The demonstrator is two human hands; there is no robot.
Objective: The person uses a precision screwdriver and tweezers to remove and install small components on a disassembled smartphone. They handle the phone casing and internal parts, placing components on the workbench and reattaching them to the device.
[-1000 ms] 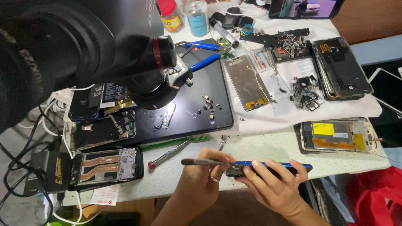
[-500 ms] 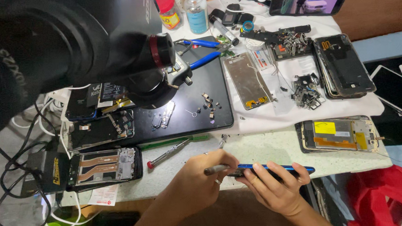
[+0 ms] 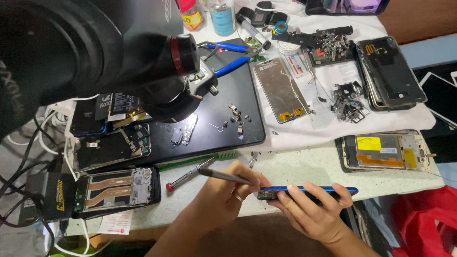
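Tweezers (image 3: 223,176) raised | right hand (image 3: 224,199) fingers clamp them | left hand (image 3: 308,213) fingers grip phone (image 3: 307,190) past table edge (image 3: 398,185)

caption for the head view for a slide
Left hand works a thin tool at the end of a blue phone held edge-on by the right hand.

The left hand (image 3: 221,194) covers the near end of the blue phone (image 3: 315,190), so where the tool's (image 3: 223,175) tip meets it is hidden. The right hand's (image 3: 311,213) palm hides the phone's underside. Beyond the grip, tiny parts (image 3: 237,117) on the black mat (image 3: 227,100) are too small to tell.
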